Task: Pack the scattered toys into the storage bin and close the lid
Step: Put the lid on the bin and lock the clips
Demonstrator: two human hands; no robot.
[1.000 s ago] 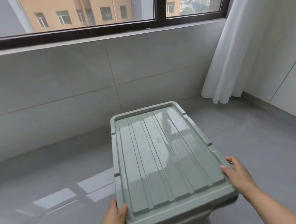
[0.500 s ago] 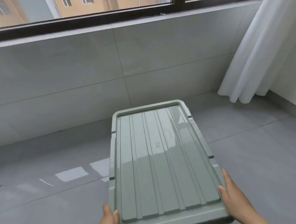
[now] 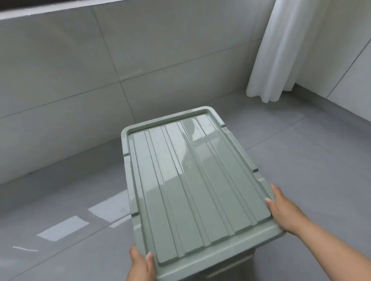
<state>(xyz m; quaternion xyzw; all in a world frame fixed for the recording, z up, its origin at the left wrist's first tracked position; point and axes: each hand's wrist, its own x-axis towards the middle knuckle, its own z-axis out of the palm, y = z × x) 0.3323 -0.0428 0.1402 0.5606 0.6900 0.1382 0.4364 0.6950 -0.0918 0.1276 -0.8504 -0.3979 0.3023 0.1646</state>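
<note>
Your left hand [image 3: 142,271] has its grip clenched on the near left corner of the lid [image 3: 191,183], thumb lying on top of the rim and the other fingers hidden beneath it. Your right hand [image 3: 286,212] grasps the lid's right edge close to the near corner, thumb on the raised border, fingers wrapped under. The pale green ribbed lid stretches away from both grips, its far end pointing toward the tiled wall [image 3: 68,82]. It sits on the storage bin [image 3: 232,274], of which only a strip of wall shows just below your right grip, under the near rim. Whether the lid is fully seated cannot be told. The bin stands on the grey floor [image 3: 311,154], with the white curtain [image 3: 283,43] well beyond your right grip.

Compared with half a second ago, the window has slipped almost out of view at the top, the lid's far end now angles more to the right, and your right thumb rests further onto the lid's border. Both hands keep the same corners.
</note>
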